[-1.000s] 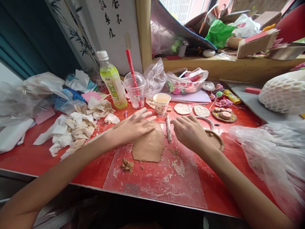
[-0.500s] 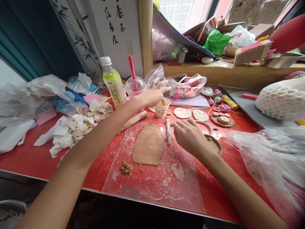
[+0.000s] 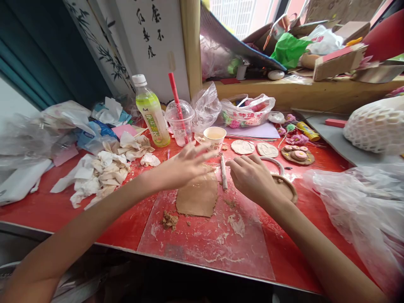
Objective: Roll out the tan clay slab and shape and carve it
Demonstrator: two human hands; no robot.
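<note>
My left hand (image 3: pixel 184 166) hovers over the far part of a flat brown clay slab (image 3: pixel 197 198), fingers spread and holding nothing visible. Just behind its fingertips stands a paper cup (image 3: pixel 215 136) with cloudy liquid in it. My right hand (image 3: pixel 251 174) is closed, its fingers curled under; whatever they may hold is hidden. Left of that hand lies a slim clay-smeared stick (image 3: pixel 224 172). Close to its wrist sits a round brown clay piece with a raised rim (image 3: pixel 292 193), partly covered by the forearm. Clay crumbs (image 3: pixel 169 220) lie at the slab's near left corner.
A clear mat (image 3: pixel 205 252) covers part of the red table. Bottle (image 3: pixel 153 115), lidded plastic cup (image 3: pixel 180 120) and crumpled tissues (image 3: pixel 104 170) stand or lie left. Clay discs (image 3: pixel 243 147), a decorated clay piece (image 3: pixel 297 155) and plastic bags (image 3: pixel 356 206) occupy the right.
My left hand has come away from the paper cup, moving down and toward me over the slab. It now covers the pale rod that lay left of the cup. The right hand stays nearly still.
</note>
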